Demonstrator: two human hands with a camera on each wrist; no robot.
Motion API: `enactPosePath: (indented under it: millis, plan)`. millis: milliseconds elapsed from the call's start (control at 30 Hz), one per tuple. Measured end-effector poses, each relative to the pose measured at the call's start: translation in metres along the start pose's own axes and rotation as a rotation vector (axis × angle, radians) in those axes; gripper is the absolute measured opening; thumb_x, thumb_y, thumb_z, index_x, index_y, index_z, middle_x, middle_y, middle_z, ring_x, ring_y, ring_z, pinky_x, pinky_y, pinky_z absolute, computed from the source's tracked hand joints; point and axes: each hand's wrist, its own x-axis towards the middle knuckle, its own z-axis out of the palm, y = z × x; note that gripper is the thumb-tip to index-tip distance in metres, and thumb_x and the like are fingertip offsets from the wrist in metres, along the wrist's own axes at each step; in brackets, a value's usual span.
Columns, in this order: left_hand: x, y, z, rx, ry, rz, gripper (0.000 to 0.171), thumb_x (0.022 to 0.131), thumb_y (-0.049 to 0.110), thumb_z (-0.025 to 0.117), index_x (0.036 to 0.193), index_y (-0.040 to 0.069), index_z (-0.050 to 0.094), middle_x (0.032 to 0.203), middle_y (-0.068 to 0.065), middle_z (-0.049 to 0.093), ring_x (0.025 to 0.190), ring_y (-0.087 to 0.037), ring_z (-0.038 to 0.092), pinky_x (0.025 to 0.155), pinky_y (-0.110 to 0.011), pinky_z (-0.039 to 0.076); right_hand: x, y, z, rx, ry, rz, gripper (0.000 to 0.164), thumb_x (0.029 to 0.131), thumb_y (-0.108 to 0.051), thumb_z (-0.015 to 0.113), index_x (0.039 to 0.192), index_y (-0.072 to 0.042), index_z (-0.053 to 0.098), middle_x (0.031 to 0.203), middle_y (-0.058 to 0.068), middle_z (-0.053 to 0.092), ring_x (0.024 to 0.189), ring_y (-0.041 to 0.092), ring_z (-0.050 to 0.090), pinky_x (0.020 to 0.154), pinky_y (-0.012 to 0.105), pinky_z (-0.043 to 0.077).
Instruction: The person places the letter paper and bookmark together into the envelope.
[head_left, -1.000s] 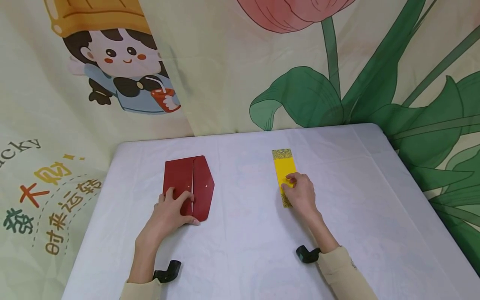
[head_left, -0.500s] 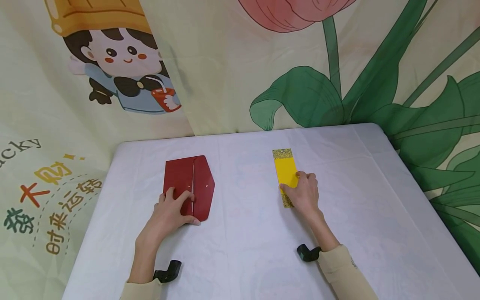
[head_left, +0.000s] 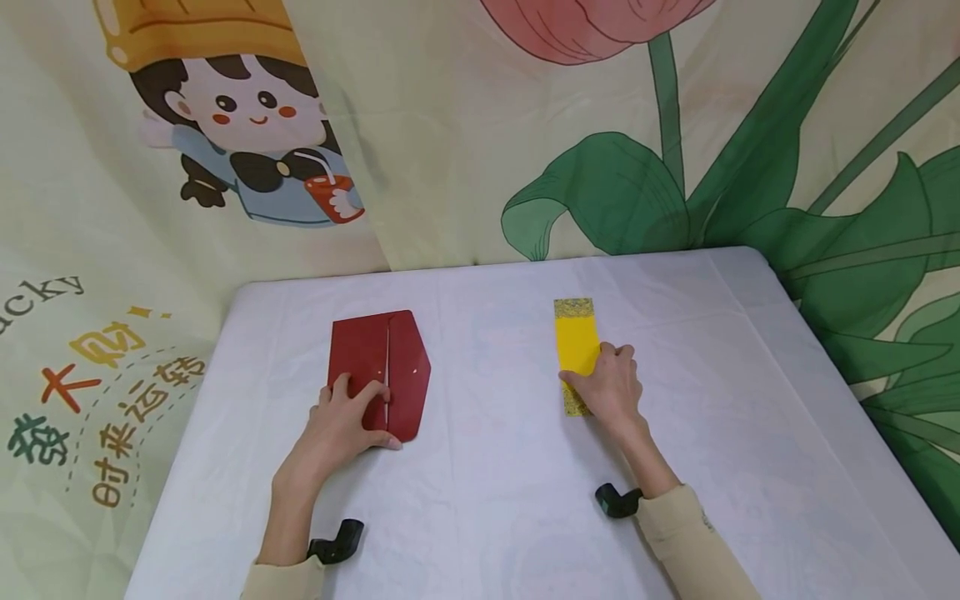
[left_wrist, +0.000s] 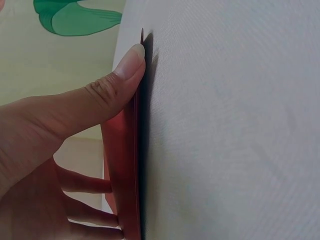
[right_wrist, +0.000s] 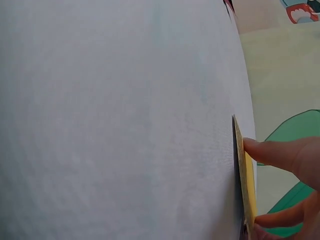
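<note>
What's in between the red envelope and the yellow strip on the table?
Nothing but bare white tablecloth lies between the red envelope and the yellow strip. You can see that in the head view.

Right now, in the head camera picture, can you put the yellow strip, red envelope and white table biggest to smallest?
1. White table
2. Red envelope, partly covered
3. Yellow strip, also partly covered

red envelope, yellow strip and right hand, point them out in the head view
Red envelope [head_left: 367, 352], head view: its panel left of the pointed flap
Yellow strip [head_left: 577, 344], head view: its plain yellow middle section
Right hand [head_left: 614, 387], head view: the back of the hand
</note>
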Motion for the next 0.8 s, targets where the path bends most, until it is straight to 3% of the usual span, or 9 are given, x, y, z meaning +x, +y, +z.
enactPosePath:
  millis: [200,400,600,800]
  plan:
    - [0.0007,0.0012,0.0011,0.003,0.005,-0.01,0.065,0.074,0.038,0.093,0.126,0.018,0.059,0.147,-0.034,0.034,0.13,-0.057,0.034,0.09,-0.069,0.05,0.0021,0.0047,-0.0013,0.083,-0.019,0.022,0.069,0.091,-0.027,0.077,0.142,0.011,0.05,0.121,0.027,0.056,0.096,0.035,0.059,0.076,0.046,0.054]
    - [0.0002,0.0009,0.0007,0.007,0.009,-0.008,0.064,0.074,0.038,0.093,0.125,0.018,0.059,0.147,-0.034,0.034,0.129,-0.058,0.034,0.089,-0.069,0.051,0.0048,0.0047,-0.0028,0.217,-0.033,0.076,0.05,0.097,-0.013,0.067,0.141,0.007,0.054,0.109,0.017,0.061,0.092,0.028,0.057,0.074,0.034,0.049]
    - [0.0011,0.0006,0.0006,0.006,0.006,-0.007,0.064,0.074,0.038,0.093,0.124,0.019,0.058,0.147,-0.035,0.033,0.129,-0.058,0.034,0.09,-0.07,0.049,0.0045,0.0006,-0.0053,0.319,-0.054,0.102,0.043,0.099,-0.004,0.061,0.141,0.004,0.055,0.116,0.02,0.065,0.093,0.028,0.062,0.066,0.025,0.054]
    - [0.001,0.0009,0.0008,0.006,0.003,-0.008,0.064,0.074,0.038,0.093,0.125,0.018,0.059,0.147,-0.035,0.033,0.13,-0.058,0.034,0.091,-0.071,0.048,0.0051,-0.0016,-0.0061,0.458,-0.107,0.168,0.043,0.1,-0.002,0.059,0.143,0.0,0.055,0.12,0.019,0.063,0.075,0.022,0.065,0.06,0.028,0.059]
